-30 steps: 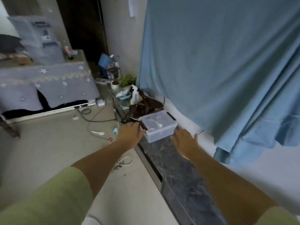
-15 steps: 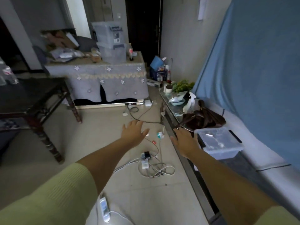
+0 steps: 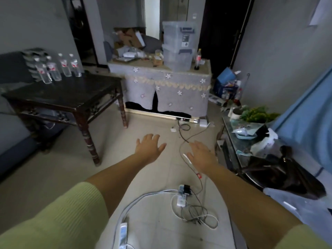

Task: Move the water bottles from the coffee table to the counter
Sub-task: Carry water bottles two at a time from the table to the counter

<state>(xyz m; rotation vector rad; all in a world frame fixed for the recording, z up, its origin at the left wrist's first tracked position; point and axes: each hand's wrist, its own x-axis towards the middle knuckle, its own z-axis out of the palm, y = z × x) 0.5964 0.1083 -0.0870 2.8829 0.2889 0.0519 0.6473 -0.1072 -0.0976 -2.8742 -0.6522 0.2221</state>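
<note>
Light green ribbed-knit sleeves (pushed up above the forearms) cover both arms; left hand (image 3: 150, 147) and right hand (image 3: 201, 154) are bare.

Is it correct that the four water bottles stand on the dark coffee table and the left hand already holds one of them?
Not quite. In the head view the four water bottles do stand on the dark coffee table, but the left hand holds nothing: it is open above the floor, well apart from them.

The water bottles (image 3: 57, 69) at the coffee table's (image 3: 71, 94) far corner are smeared by blur — their labels unreadable. The clear box (image 3: 303, 203) at lower right is blurred, partly behind the right forearm — its contents indistinct.
</note>
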